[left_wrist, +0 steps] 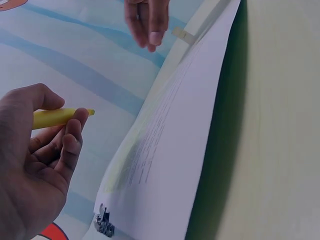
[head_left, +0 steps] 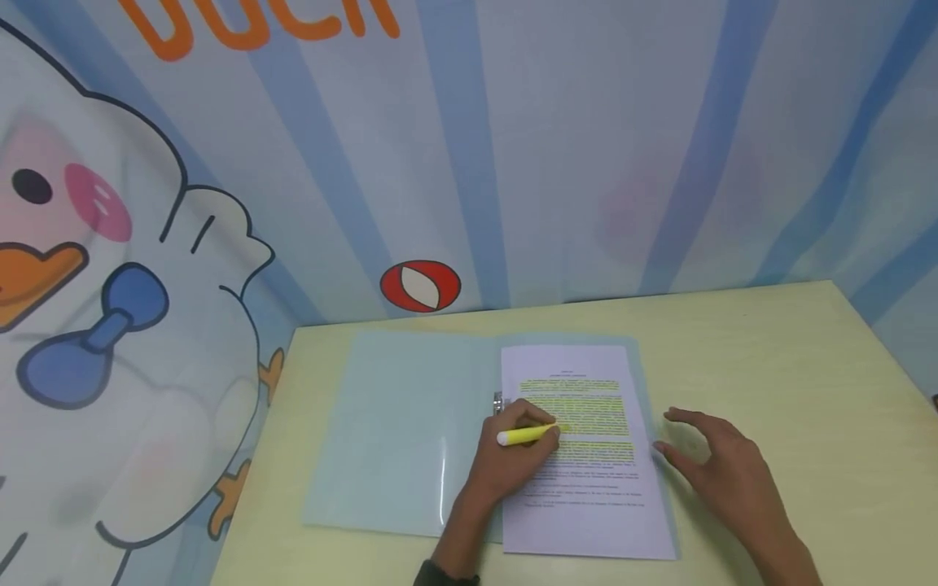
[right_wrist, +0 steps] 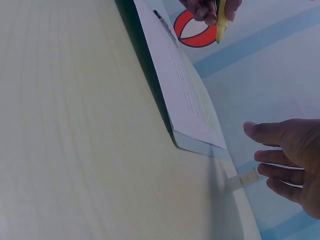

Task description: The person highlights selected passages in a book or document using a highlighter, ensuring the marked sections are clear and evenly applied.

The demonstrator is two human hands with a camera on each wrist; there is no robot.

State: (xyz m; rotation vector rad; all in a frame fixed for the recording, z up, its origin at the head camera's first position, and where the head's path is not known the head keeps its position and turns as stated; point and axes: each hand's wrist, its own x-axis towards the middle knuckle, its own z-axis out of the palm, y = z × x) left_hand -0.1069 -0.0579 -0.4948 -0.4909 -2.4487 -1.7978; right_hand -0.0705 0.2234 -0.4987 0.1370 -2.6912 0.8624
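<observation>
My left hand (head_left: pixel 513 456) pinches a yellow highlighter (head_left: pixel 523 435) between thumb and fingers, above the printed page (head_left: pixel 586 529). The highlighter's tip points right, over the marked lines, and in the left wrist view the highlighter (left_wrist: pixel 52 118) appears raised off the paper (left_wrist: pixel 185 145). Most lines in the page's upper half bear yellow marking, while the lower lines are plain. My right hand (head_left: pixel 733 472) hovers just right of the page's edge with fingers spread and nothing in them. Under the page lies a pale blue folder (head_left: pixel 396 423), opened flat.
A metal clip (left_wrist: pixel 104 222) holds the page at the folder's spine. The light wooden table (head_left: pixel 806 366) runs back to a wall (head_left: pixel 572 163) printed with blue stripes and a duck. A small piece of tape (right_wrist: pixel 248 177) sits at the table's far edge.
</observation>
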